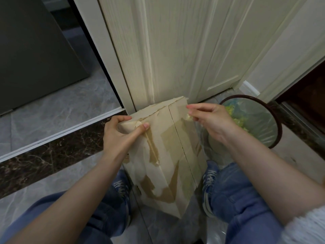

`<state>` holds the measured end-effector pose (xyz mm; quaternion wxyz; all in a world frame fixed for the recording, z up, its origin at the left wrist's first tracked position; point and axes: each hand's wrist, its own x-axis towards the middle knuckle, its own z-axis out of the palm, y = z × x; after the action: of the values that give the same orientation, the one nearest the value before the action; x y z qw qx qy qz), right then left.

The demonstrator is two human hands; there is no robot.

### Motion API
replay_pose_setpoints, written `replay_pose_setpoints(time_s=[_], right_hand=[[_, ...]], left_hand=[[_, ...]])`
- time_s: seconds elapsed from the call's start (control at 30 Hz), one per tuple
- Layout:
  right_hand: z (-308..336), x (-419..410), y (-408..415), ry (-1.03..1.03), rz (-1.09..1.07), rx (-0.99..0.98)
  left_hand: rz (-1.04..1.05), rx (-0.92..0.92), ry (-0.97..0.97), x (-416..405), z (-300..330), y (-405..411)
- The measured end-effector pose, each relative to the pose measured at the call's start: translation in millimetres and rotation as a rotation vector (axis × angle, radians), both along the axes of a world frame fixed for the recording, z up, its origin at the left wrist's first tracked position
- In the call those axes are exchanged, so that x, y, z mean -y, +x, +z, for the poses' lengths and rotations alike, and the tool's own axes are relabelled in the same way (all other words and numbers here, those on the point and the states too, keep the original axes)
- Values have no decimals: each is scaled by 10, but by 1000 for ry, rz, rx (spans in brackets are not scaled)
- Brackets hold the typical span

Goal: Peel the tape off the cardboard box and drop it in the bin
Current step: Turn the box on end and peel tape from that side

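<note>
The right hand (211, 118) is pinching a crumpled wad of clear tape (189, 117), seemingly trailing back to the far right corner of the cardboard box (168, 155). The left hand (121, 131) is gripping the box's far left corner, steadying it between the person's feet. The bin (277, 127) is standing just right of the pinching hand, so that hand is nearer for the drop.
</note>
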<state>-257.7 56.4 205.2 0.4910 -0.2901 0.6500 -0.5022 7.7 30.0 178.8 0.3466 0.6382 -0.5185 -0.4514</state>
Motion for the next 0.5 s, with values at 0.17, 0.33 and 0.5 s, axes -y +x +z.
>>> replay_pose_setpoints(time_s=[0.17,0.33,0.5], right_hand=[[-85,51,-155,37,-65,115],[-205,79,-384,107,-81,-116],[-245,60,-691,82,-185,-116]], left_hand=[[-10,1,3,4,-12,-78],[-38,-1,12,16,-22,-217],[-37,-10,-2,40,-50,-328]])
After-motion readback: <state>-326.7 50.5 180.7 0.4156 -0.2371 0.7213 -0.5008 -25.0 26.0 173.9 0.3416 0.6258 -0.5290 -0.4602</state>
